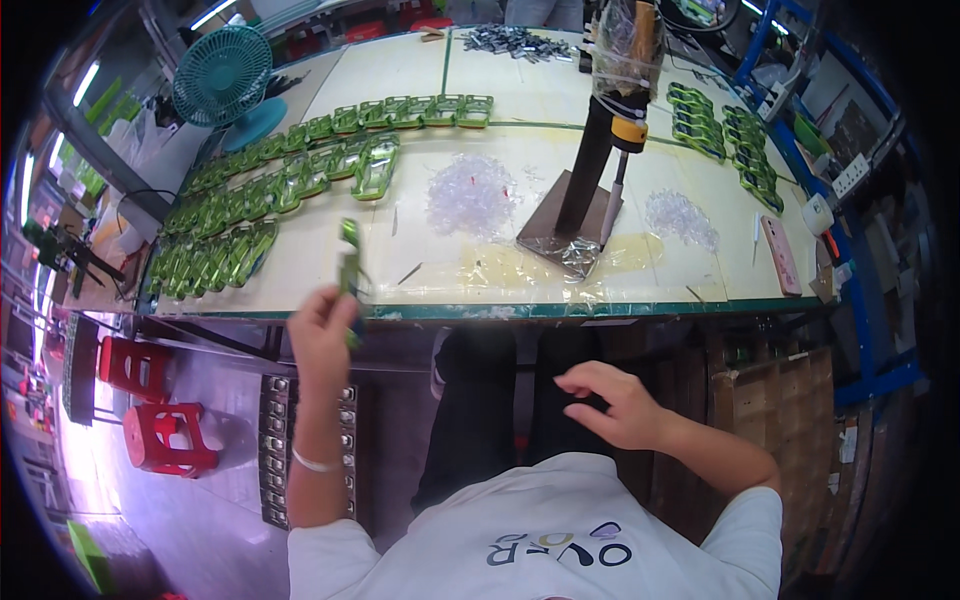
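Note:
A slim, shiny green plastic piece (349, 262) stands on end in the grip of my left hand (322, 318), at the front edge of the table. Its lower end is smeared by motion. My right hand (620, 408) hovers over my lap with thumb and fingers apart, holding nothing. Rows of green plastic frames (375, 168) with see-through middles lie on the left of the table (400, 235). A pile of small clear pieces (470, 195) sits at its middle, and a smaller clear pile (682, 220) lies to the right.
A dark stand (585, 180) bearing a screwdriver-like tool (625, 150) rises between the piles. At the right are more green frames (745, 150) and a pink phone (781, 255). A teal fan (225, 80) stands at the far left. Red stools (170, 440) are on the floor.

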{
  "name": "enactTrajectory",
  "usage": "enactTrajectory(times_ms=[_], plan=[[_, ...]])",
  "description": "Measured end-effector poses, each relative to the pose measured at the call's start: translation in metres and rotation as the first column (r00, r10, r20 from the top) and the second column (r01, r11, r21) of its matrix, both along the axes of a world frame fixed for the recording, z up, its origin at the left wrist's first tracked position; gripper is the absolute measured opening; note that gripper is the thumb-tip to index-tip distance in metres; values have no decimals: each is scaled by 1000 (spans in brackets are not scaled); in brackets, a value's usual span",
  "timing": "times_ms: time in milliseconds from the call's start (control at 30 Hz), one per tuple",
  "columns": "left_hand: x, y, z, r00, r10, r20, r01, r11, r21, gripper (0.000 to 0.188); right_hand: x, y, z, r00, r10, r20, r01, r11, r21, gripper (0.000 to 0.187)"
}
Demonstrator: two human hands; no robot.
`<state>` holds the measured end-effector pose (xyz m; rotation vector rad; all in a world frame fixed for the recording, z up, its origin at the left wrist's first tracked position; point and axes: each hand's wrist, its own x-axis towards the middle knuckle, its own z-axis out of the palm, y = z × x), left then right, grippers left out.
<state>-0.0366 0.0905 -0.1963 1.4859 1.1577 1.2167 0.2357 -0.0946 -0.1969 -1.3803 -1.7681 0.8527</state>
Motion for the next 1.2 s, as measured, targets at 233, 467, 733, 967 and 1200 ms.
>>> enactTrajectory(times_ms=[233,467,733,967,1200], plan=[[81,-109,8,735,-561,380,651,740,-167,16,-47,26,-11,489,-232,-841,-141,930,-338,76],[108,16,-21,842,86,-532,282,771,571,24,0,10,-17,409,-349,-843,-181,874,-450,63],[98,48,-36,755,52,-654,384,773,505,11,46,-17,-32,456,-398,-796,-121,858,-499,60],[101,33,-23,818,-39,-574,253,921,297,6,67,-24,-48,449,-413,-792,-100,858,-504,60],[110,45,-11,502,-36,-864,487,838,248,5,71,-33,-52,577,-299,-760,-131,885,-447,70]])
